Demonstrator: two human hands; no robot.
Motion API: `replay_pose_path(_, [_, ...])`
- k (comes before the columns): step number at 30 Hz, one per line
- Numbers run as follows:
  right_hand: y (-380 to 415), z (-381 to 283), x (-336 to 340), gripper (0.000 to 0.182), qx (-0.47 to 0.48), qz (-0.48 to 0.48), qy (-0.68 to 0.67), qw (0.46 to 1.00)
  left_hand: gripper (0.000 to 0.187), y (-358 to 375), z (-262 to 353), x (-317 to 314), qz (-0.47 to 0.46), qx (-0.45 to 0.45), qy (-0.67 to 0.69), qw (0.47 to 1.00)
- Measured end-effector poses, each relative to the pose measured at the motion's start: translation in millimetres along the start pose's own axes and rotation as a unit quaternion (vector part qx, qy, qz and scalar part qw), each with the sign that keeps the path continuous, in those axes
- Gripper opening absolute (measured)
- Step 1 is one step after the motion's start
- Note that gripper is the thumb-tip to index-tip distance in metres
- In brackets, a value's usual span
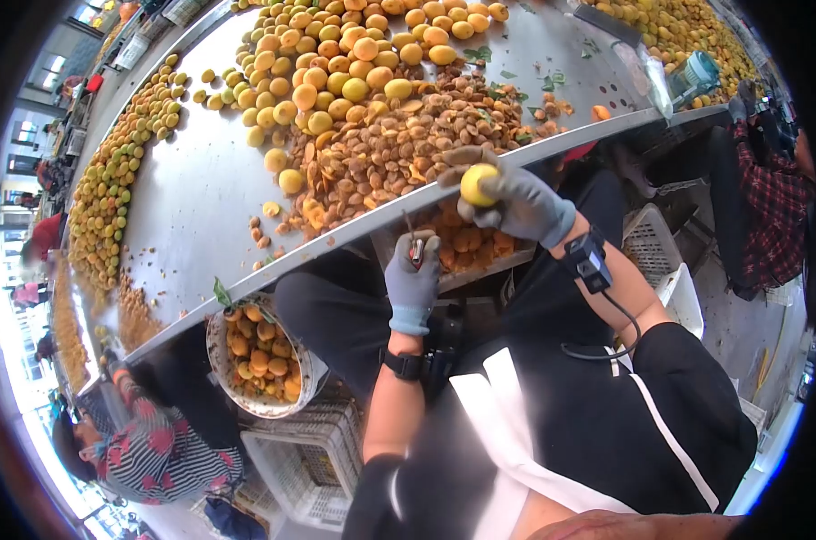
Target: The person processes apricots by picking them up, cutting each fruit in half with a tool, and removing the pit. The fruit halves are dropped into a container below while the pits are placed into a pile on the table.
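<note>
My right hand (525, 205), in a grey glove, is closed around a whole yellow apricot (479, 184) just over the table's front edge. Lower and to its left, my gloved left hand (414, 281) grips a small knife (417, 252) with a red handle, its thin blade pointing up. Below both hands, at my lap, a crate holds orange apricot pieces (466, 245). Beyond them on the metal table (196, 238) lies a heap of brown apricot stones (394, 148), with a pile of whole apricots (336, 72) behind it.
A white bucket (313, 373) of apricots stands left of my knee, above a white plastic crate (304, 468). More crates (651, 238) are at the right. Co-workers sit on both sides, one in a striped top (169, 450), one in a plaid shirt (772, 216). A teal cup (698, 72) is on the table.
</note>
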State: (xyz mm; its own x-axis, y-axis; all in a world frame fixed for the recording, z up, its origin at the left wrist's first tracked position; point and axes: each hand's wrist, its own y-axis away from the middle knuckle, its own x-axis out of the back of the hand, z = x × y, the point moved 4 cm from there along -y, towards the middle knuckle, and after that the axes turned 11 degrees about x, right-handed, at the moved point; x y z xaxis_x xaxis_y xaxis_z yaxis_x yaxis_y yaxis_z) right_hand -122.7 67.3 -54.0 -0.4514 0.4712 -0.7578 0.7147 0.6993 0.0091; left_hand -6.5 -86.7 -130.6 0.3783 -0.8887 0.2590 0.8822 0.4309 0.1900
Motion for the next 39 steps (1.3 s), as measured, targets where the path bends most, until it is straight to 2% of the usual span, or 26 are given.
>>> replay_pose_path(1, [10,5,-8,0.056,-0.01,0.007,0.045,0.999,0.023,4,14,2,0.018,-0.021,-0.063,0.998])
replay_pose_path(2, [19,11,-15,0.056,-0.019,0.013,0.09,0.996,0.023,8,20,2,0.021,-0.019,-0.066,0.997])
replay_pose_path(4, [36,24,-21,0.053,-0.017,0.023,0.066,0.997,0.023,17,32,-2,0.042,-0.046,-0.278,0.959])
replay_pose_path(6, [45,33,-12,0.042,-0.006,0.05,0.143,0.989,0.027,29,48,-7,0.043,-0.067,-0.298,0.951])
replay_pose_path(7, [47,34,-8,0.028,-0.018,0.081,0.148,0.985,0.028,34,55,-12,0.009,-0.068,-0.308,0.949])
replay_pose_path(8, [49,35,-7,0.028,-0.015,0.081,0.148,0.986,0.03,39,58,-17,-0.026,-0.069,-0.317,0.946])
replay_pose_path(9, [52,36,-4,0.024,-0.008,0.106,0.108,0.989,0.031,43,61,-20,-0.037,-0.152,-0.274,0.949])
replay_pose_path(10, [56,36,-3,0.02,-0.001,0.13,0.066,0.989,0.031,46,58,-20,-0.038,-0.154,-0.275,0.948])
replay_pose_path(11, [59,37,-2,0.019,-0.018,0.138,0.034,0.99,0.029,45,43,-23,-0.179,0.04,-0.074,0.98])
replay_pose_path(12, [63,35,2,0.019,-0.015,0.137,0.034,0.99,0.028,52,37,-30,-0.303,0.231,0.134,0.915])
replay_pose_path(13, [68,35,7,0.023,-0.033,0.131,-0.021,0.991,0.025,59,43,-30,-0.322,0.273,0.209,0.882])
replay_pose_path(14, [71,35,9,0.027,-0.051,0.124,-0.074,0.988,0.025,61,42,-27,-0.323,0.271,0.208,0.882])
replay_pose_path(16, [76,22,-3,0.032,-0.039,0.111,-0.107,0.987,0.024,68,46,-26,-0.384,0.279,0.324,0.819])
replay_pose_path(18, [80,18,-10,0.037,-0.026,0.1,-0.142,0.985,0.023,72,48,-25,-0.389,0.274,0.313,0.822])
replay_pose_path(20, [83,12,-9,0.045,0.028,0.104,-0.066,0.992,0.025,67,52,-24,-0.327,0.197,0.245,0.891])
replay_pose_path(21, [87,10,-8,0.046,0.04,0.106,0.01,0.993,0.026,65,54,-23,-0.298,0.169,0.218,0.914])
replay_pose_path(22, [90,10,-3,0.046,0.043,0.107,0.01,0.993,0.026,64,54,-25,-0.301,0.168,0.216,0.914])
replay_pose_path(23, [95,9,5,0.047,0.044,0.071,0.063,0.995,0.028,61,60,-22,-0.221,0.029,0.07,0.972])
replay_pose_path(24, [98,6,3,0.048,0.044,0.035,0.115,0.992,0.029,63,74,-19,-0.13,-0.112,-0.078,0.982])
replay_pose_path(25, [103,3,4,0.051,0.039,0.034,0.156,0.986,0.032,66,77,-18,-0.125,-0.068,-0.13,0.981])
replay_pose_path(26, [108,2,1,0.051,0.038,0.035,0.155,0.987,0.032,69,81,-20,-0.126,-0.067,-0.131,0.981])
replay_pose_path(28, [114,1,-9,0.051,0.058,0.045,0.184,0.98,0.035,76,87,-23,-0.051,-0.132,-0.256,0.956])
replay_pose_path(29, [114,5,-11,0.051,0.057,0.046,0.183,0.98,0.035,76,86,-25,-0.052,-0.131,-0.257,0.956])
replay_pose_path(31, [114,11,-16,0.051,0.111,0.007,0.239,0.965,0.038,78,83,-28,-0.024,-0.151,-0.347,0.925])
replay_pose_path(35, [116,12,-21,0.051,0.132,0.029,0.259,0.956,0.043,82,85,-29,0.0,-0.212,-0.366,0.906])
replay_pose_path(39, [123,10,-24,0.048,0.057,0.078,0.201,0.975,0.048,83,81,-29,-0.014,-0.219,-0.337,0.915])
